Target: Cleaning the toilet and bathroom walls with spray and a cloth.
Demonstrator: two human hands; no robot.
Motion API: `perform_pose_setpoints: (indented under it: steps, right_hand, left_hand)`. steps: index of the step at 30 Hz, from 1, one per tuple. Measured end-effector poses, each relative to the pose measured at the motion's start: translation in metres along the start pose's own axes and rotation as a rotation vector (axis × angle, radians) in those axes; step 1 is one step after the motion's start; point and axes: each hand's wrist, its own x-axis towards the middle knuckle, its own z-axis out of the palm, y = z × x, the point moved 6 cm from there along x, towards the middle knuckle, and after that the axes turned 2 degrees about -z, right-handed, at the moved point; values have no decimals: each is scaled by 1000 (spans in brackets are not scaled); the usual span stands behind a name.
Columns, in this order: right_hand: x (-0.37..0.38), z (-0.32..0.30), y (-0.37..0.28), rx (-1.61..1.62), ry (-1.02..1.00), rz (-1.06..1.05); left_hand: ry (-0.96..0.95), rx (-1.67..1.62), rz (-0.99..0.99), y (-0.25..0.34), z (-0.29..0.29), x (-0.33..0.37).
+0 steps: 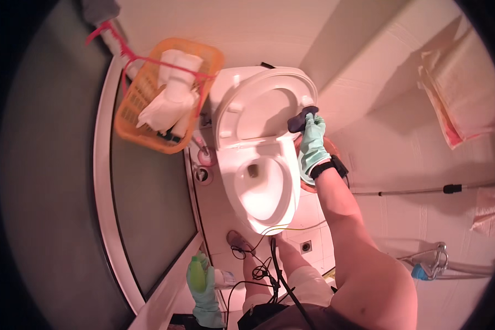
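Note:
My right hand (314, 137), in a mint-green rubber glove, grips a dark purple cloth (302, 120). The cloth is against the right edge of the raised toilet seat (231, 113). Below the seat, the white toilet bowl (234, 193) stands uncovered. At the lower left, my left hand (204, 294) wears a matching glove and is closed around a bright green bottle (197, 274). Part of that hand's fingers is hidden behind the bottle.
An orange basket (127, 113) with white items hangs at the upper left beside a glass partition (55, 165). A pink-based brush (205, 155) stands left of the toilet. Black cables (265, 272) dangle before my legs. An orange-rimmed bin (308, 187) sits under my right forearm.

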Motion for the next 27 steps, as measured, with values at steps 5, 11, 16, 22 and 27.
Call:
perform_pose_setpoints:
  steps: [5,11,16,22,27]
  right_hand:
    - [84,-20,-22,-329,-95,-236]
    - [92,-5,21,65,-15,-40]
    - [80,7,22,408,40,163]
    - [115,-8,3,230,124,44]
    - [114,-25,5,89,221,-98]
  left_hand:
    - [-9,-43,-38,7,46,14]
    - [-161,52,20,11,101,27]
    - [-176,157,90,34,123,28]
    - [-202,189,86,41,145,33]
    - [-183,153,29,41,162,32]
